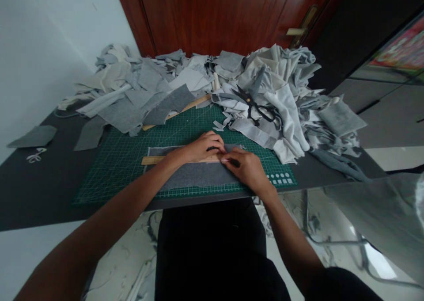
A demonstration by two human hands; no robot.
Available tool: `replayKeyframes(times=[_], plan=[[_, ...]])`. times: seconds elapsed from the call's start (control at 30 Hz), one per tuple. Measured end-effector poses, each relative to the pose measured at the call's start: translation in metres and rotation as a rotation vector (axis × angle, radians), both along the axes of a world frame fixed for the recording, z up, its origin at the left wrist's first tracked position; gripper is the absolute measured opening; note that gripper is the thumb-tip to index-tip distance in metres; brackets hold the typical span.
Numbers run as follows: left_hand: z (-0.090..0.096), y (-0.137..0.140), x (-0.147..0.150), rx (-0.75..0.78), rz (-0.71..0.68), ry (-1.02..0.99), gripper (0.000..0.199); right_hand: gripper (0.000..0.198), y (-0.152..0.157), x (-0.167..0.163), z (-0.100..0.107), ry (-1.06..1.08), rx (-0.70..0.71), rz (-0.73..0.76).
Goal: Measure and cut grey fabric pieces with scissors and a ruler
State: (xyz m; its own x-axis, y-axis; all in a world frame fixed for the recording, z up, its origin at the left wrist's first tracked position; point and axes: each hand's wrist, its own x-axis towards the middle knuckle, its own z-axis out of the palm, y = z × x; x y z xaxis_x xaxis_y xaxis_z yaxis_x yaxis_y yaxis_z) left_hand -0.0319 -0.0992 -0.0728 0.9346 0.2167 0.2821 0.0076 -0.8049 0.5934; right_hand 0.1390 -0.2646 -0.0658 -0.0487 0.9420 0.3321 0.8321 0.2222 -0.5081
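Well, left hand (207, 147): laid over the wooden ruler from above, fingers bent and close together, the tips partly lost to my eye, so I can't tell whether they grip anything or only press
Right hand (244, 165): just beside the other, thumb and forefinger drawn near each other by the ruler; whether something small sits between them, I can't make out from here
Wooden ruler (150, 160): lying lengthwise across the grey cloth, one end poking out past its left edge, the other end hidden at the hands
Grey cloth (195, 177): flat on the green mat (114, 168), near the table's front edge, crossed by the left forearm
Table (31, 188): dark, with a loop of white string (35, 156) over on the left
Scissors (249, 101): black, resting on scraps beyond the hands, handles toward the right
Second ruler (195, 102): slanting at the mat's far side, partly covered by cloth
Scraps (132, 82): grey and whitish, heaped along the back of the table
Door (215, 20): reddish brown wood behind the heap, with a brass-coloured handle (300, 30)
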Motion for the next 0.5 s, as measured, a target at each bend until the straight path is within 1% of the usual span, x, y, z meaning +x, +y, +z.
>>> replayKeyframes(times=[0.1, 0.2, 0.27, 0.37, 0.5], plan=[[0.002, -0.001, 0.000, 0.003, -0.003, 0.017, 0.018, 0.013, -0.012, 0.029, 0.001, -0.025, 0.008, -0.054], [0.003, -0.001, -0.001, 0.013, -0.004, 0.024, 0.020, 0.015, -0.019, 0.045, 0.003, 0.017, 0.027, -0.061], [0.005, -0.001, -0.001, 0.025, -0.006, 0.023, 0.021, 0.017, -0.021, 0.045, 0.003, 0.081, 0.055, -0.052], [0.006, -0.002, -0.001, 0.035, -0.001, 0.021, 0.022, 0.020, -0.023, 0.037, 0.001, 0.186, 0.099, -0.060], [0.007, -0.004, -0.001, 0.039, 0.008, 0.032, 0.023, 0.023, -0.026, 0.030, -0.005, 0.297, 0.083, -0.072]])
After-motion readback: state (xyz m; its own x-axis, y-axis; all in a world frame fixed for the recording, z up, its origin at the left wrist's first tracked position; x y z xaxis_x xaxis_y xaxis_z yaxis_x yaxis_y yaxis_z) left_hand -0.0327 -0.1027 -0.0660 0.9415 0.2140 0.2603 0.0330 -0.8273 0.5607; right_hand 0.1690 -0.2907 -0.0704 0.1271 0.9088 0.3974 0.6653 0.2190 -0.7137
